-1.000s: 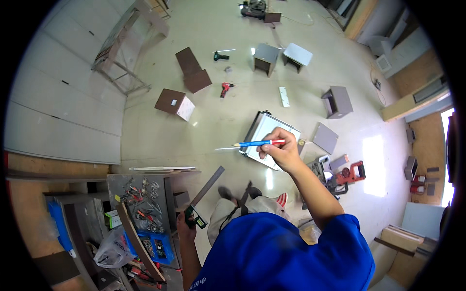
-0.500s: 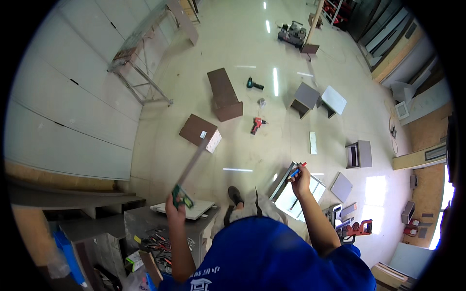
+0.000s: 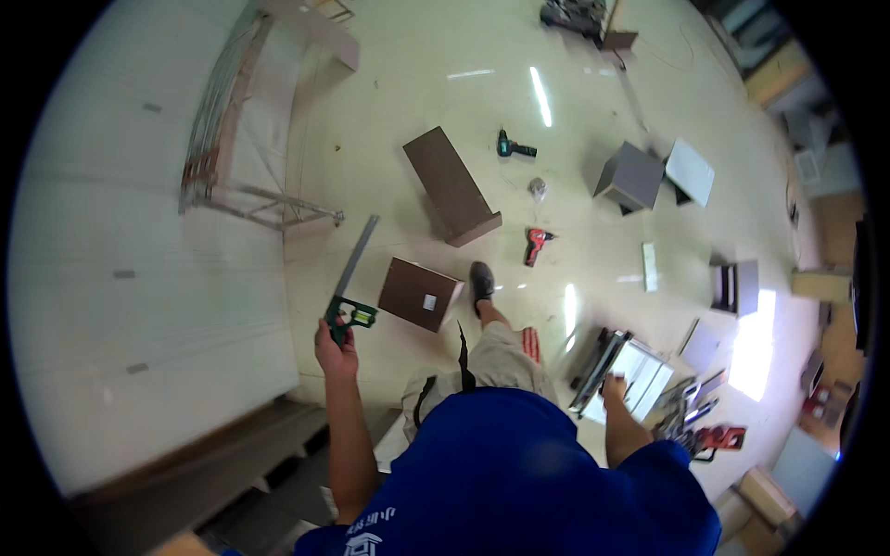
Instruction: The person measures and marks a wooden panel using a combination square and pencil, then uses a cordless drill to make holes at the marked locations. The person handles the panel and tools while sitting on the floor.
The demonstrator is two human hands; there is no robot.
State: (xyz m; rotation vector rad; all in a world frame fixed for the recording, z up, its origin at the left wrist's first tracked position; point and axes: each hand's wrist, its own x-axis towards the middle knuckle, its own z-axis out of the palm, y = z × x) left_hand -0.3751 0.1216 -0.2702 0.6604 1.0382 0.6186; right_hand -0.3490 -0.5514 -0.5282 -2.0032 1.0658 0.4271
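Observation:
My left hand is closed round the green handle of a combination square, whose steel blade points away from me. The square is held up beside a brown box on the floor, apart from it in the picture. Farther right, my right hand has its fingers closed, over a frame with a white panel. A blue and red marker pen shows in that hand in the earlier frame; now blur and the fingers mostly hide it.
A brown L-shaped panel piece, a teal drill and a red drill lie ahead. Grey boxes stand to the right, and a red-handled power saw is near. Left are a metal stand and white wall panels.
I have stepped forward past the cluttered bench, which has left the view. The square has swung to a steeper angle. My right hand has lowered outward to the right.

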